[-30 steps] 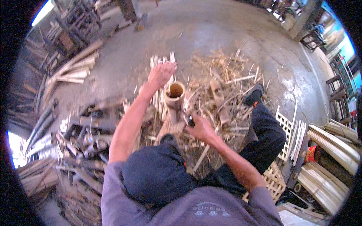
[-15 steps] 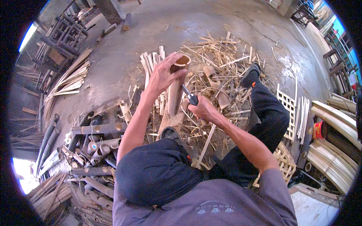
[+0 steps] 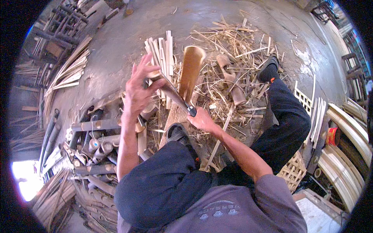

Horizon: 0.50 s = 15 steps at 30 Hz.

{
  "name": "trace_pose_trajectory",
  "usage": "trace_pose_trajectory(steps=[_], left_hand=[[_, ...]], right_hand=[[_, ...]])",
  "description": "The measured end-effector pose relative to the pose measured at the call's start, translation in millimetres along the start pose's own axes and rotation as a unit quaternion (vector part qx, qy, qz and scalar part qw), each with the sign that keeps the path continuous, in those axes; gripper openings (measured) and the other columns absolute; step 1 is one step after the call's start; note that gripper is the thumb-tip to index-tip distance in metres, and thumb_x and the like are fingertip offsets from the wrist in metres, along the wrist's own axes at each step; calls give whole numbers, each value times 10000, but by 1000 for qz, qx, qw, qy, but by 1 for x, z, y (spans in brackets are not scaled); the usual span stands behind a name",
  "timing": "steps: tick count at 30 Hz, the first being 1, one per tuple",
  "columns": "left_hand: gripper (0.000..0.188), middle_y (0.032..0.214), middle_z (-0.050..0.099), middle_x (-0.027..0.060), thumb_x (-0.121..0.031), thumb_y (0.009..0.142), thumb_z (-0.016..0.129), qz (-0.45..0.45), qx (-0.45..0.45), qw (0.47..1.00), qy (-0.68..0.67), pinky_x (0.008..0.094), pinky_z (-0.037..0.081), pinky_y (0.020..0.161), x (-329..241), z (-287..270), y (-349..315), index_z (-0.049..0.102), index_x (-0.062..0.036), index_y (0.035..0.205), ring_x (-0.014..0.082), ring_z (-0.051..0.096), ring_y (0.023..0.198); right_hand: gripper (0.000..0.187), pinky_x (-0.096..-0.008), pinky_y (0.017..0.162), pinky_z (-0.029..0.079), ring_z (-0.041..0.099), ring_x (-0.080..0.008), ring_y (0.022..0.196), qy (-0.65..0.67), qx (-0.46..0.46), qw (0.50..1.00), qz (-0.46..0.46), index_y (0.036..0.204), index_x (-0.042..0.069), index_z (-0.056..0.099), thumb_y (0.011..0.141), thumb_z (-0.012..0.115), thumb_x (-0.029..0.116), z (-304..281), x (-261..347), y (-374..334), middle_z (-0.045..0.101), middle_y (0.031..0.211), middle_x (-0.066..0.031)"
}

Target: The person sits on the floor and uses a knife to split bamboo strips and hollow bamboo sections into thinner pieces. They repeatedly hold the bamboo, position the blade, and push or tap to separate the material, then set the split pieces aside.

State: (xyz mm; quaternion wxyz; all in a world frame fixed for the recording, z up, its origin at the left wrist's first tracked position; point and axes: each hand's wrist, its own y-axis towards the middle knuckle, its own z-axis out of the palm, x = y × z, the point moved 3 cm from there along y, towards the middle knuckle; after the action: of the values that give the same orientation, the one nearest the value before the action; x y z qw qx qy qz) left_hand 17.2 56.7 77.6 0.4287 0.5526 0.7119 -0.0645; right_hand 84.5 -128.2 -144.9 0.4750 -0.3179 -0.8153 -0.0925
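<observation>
A bamboo tube has come apart lengthwise. One half (image 3: 191, 70) stands tilted on a wooden block (image 3: 175, 117), its pale inner side facing me. To its left leans a darker split piece (image 3: 169, 88). My right hand (image 3: 204, 119) is closed round the black handle of a knife (image 3: 192, 111), whose blade is mostly hidden against the dark piece. My left hand (image 3: 140, 87) is raised by that piece's upper end, fingers spread and somewhat blurred, the piece's tip between thumb and fingers. My sandalled left foot (image 3: 178, 134) rests at the block's near end.
Beyond the block lie pale split strips (image 3: 165, 50), a heap of shavings (image 3: 233, 39) and bamboo offcuts (image 3: 236, 93). Bamboo tubes (image 3: 97, 124) are piled at left. Woven lattice (image 3: 294, 171), a red can (image 3: 332, 136) and long pale slats (image 3: 342, 167) stand at right.
The tube has split into two parts that lean away from each other. My left hand has left the tube's top and moved left, spreading its fingers. The right hand has shifted slightly left and down.
</observation>
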Motion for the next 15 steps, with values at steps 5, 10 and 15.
trace_pose_trajectory(steps=[5, 10, 15], left_hand=[[372, 1418, 442, 143, -311, 773, 751, 14, -14, 999, 48, 408, 323, 1071, 8, -42, -45, 601, -73, 1016, 313, 340, 1359], [331, 1397, 458, 188, -280, 789, 747, -86, -79, 993, -6, 320, 376, 983, 23, -54, -79, 571, -62, 964, 233, 510, 1185], [323, 1398, 454, 197, -236, 784, 741, -86, -101, 989, -61, 288, 420, 918, 10, -46, -95, 553, -51, 971, 188, 551, 1100]], right_hand=[[299, -408, 576, 477, 594, -273, 557, 5, 145, 982, 120, 855, -13, 607, 773, 625, 274, 13, -24, 0, 602, 633, -172], [351, -476, 681, 483, 615, -394, 721, 18, 93, 995, -8, 989, 25, 584, 754, 644, 278, -15, 31, -32, 618, 724, -235], [406, -493, 770, 508, 633, -428, 834, -30, 97, 991, 86, 1037, 45, 592, 754, 657, 329, -1, -31, -75, 653, 849, -242]])
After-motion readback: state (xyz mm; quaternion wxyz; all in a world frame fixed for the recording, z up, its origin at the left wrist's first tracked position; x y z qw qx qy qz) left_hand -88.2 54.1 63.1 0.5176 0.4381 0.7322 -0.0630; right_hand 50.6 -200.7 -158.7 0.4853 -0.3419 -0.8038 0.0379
